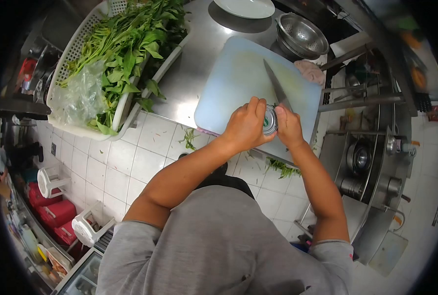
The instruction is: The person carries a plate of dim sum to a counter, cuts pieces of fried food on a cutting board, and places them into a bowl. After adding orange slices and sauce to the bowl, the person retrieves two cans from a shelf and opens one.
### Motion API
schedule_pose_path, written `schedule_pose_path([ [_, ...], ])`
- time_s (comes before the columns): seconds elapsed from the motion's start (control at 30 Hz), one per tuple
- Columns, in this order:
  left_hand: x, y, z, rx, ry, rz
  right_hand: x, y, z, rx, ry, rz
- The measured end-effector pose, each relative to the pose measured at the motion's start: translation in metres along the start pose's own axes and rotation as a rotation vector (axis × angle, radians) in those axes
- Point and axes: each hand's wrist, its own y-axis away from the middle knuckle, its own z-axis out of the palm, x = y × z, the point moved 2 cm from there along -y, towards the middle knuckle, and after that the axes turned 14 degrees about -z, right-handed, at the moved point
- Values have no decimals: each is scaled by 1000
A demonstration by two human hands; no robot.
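My left hand (250, 126) is closed around the side of a small can (269, 119) with a silvery rim and a green mark on its top. On the can's other side, my right hand (289, 127) is closed with its thumb against the rim. Both hands are over the near edge of a pale blue cutting board (229, 78). A knife (276, 84) lies on the board, its tip pointing away from me; its handle end is hidden behind my right hand and the can.
Leafy greens (130, 54) and a clear plastic bag (84, 93) fill a white basket (61, 73) at the left. Beyond the board are a white plate (246, 7), metal colanders (302, 34) and a pinkish cloth (309, 72). White stools (87, 226) stand on the tiled floor.
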Motion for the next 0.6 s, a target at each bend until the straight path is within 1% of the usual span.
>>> schedule_pose_path([
  [0.03, 0, 0, 0, -3, -1, -11, -1, -7, -7, -4, -2, -9],
  [0.1, 0, -1, 0, 3, -11, -22, -7, -27, -19, -252, 79, -125],
  [0.13, 1, -2, 0, 19, -7, -20, -2, -36, -20, -256, 78, -144],
  [0.2, 2, 1, 1, 21, -4, -23, 9, -36, -17, -350, -107, -4],
  [0.23, 2, -1, 2, 21, -23, -42, 16, -35, -11, -351, -100, -15],
  [0.3, 4, -4, 2, 30, -37, -53, 28, -25, 0, -114, -199, -164],
  [0.33, 2, -5, 1, 16, -33, -23, 25, -23, -1, -134, -220, -99],
  [0.37, 1, -5, -1, 5, -30, 10, 17, -18, -2, -123, -212, -109],
  [0.4, -2, -9, -7, 24, -36, 32, 12, -14, -3, -115, -245, 64],
  [0.43, -6, -15, -10, -159, -39, 38, 6, -12, -4, -107, -281, 229],
  [0.47, -7, -19, -14, -343, -44, 33, -5, -11, -3, -100, -275, 199],
  [0.5, -4, -17, -18, -319, -56, 40, -15, -7, -3, -47, -180, 216],
  [0.53, 4, -9, -22, -150, -189, 95, -21, -5, -3, 10, -90, 236],
  [0.57, 12, 2, -24, 14, -322, 152, -23, -5, -1, 22, -95, 218],
  [0.6, 16, 10, -17, -11, -319, 8, -21, -4, 2, 27, 14, 236],
])
